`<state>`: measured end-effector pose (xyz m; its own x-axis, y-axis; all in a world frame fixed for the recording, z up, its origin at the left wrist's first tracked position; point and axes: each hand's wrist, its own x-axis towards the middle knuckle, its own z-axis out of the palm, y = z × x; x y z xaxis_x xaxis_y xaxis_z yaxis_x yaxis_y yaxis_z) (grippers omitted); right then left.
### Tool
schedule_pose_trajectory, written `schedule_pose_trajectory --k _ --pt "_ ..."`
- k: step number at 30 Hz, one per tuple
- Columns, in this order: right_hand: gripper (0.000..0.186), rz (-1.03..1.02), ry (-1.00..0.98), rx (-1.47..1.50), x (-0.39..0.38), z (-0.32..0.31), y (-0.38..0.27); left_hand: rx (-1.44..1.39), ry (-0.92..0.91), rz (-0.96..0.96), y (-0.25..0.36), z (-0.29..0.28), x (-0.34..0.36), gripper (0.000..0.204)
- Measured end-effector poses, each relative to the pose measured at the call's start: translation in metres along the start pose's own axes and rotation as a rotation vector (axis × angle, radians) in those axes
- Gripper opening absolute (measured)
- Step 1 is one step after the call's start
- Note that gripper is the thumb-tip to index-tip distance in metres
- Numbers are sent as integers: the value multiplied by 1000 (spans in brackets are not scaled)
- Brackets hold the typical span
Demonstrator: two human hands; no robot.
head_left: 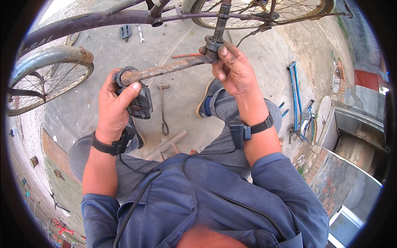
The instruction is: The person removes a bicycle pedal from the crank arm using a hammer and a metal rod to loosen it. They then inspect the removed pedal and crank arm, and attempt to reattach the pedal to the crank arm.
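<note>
A rusty crank arm (169,69) lies nearly level between my hands. My left hand (112,108) is closed round its left end, thumb on top, where a black pedal (141,106) hangs below. At the other end, a dark greasy axle (223,20) rises from the crank, crossing in front of the bicycle. My right hand (235,69) is closed there, fingers and thumb pinching a dark ring-shaped bearing cup (213,44) round the axle. The fingers behind the ring are partly hidden, and both hands carry dark grease.
A purple bicycle frame (95,23) spans the top, with a wheel (62,56) at left. On the concrete lie a loose pedal (125,32), a wrench (141,34), a red rod (186,55), a hammer (162,105) and a metal bar (167,145). A blue frame (296,95) lies right.
</note>
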<state>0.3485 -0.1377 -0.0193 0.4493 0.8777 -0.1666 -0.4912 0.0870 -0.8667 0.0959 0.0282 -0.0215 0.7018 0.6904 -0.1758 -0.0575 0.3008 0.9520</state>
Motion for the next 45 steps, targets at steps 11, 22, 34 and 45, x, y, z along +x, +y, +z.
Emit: schedule_pose_trajectory --k 11,22,34,45 --pt "44 -4 2 40 0 0 3 -50 12 -65 -3 -1 -1 33" --pt "44 15 -11 23 1 -5 3 -68 7 -70 -3 1 0 31" --pt "37 -4 22 59 0 -2 4 -87 16 -86 -3 3 -1 32" --pt "41 14 13 29 1 -3 2 -95 17 -77 -3 4 -1 31"
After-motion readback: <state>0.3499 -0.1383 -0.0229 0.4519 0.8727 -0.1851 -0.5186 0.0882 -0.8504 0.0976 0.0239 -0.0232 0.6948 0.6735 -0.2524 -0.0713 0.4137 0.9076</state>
